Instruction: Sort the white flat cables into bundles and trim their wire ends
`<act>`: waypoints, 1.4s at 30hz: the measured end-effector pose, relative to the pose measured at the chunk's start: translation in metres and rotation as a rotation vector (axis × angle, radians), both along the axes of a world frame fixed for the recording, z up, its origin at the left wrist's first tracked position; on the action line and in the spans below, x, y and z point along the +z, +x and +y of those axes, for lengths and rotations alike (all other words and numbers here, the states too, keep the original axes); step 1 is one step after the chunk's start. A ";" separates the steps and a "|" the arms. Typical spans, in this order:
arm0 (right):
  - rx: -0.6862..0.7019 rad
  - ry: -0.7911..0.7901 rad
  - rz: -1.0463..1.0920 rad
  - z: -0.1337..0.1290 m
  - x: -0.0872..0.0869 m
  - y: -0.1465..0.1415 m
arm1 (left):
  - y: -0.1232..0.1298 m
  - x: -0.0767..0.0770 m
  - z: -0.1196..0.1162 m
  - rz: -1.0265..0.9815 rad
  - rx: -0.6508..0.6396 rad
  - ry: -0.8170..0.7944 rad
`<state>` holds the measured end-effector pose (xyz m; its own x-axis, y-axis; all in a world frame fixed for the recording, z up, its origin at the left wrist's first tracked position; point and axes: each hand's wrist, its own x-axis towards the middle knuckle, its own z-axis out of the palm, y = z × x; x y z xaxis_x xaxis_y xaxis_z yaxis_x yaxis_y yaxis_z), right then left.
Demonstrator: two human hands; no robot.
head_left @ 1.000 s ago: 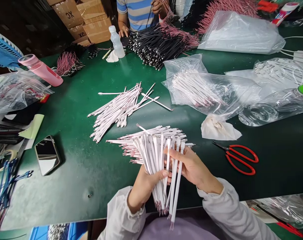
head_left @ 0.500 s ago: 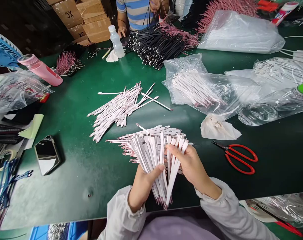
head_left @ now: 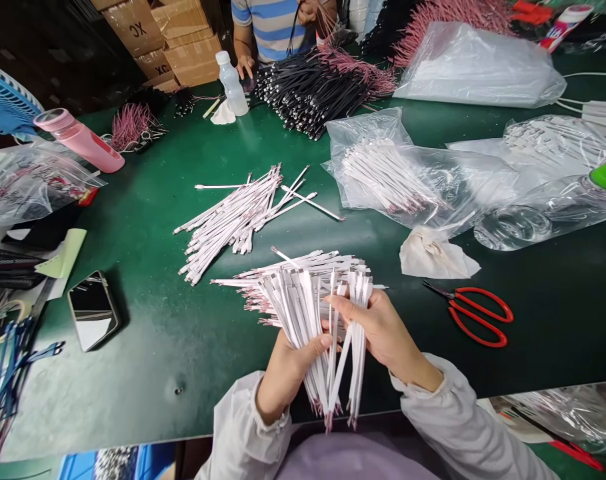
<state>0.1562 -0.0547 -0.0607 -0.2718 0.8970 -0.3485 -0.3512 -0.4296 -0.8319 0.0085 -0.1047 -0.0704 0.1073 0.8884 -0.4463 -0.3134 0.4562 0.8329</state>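
Tighter now, curled hands clasp white flat cables.

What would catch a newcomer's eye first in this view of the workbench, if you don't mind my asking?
A big fan of white flat cables, held in the left hand and right hand at the near edge of the green table, draws the eye first. A loose pile lies just beyond it, with a heap of black cables farther back. Red-handled scissors stand out on the right.

The flat white cables have pink ends, the tabletop is dark green, and the metal scissors have red handles.
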 end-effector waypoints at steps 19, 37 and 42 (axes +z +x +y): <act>-0.040 0.185 -0.129 0.001 -0.004 0.000 | 0.001 0.001 0.001 0.137 0.093 0.116; 0.162 -0.106 0.202 0.004 -0.001 0.002 | -0.001 -0.001 -0.001 0.160 0.062 0.056; 0.120 -0.098 0.112 0.004 0.002 0.001 | 0.001 -0.001 0.000 0.187 0.026 0.068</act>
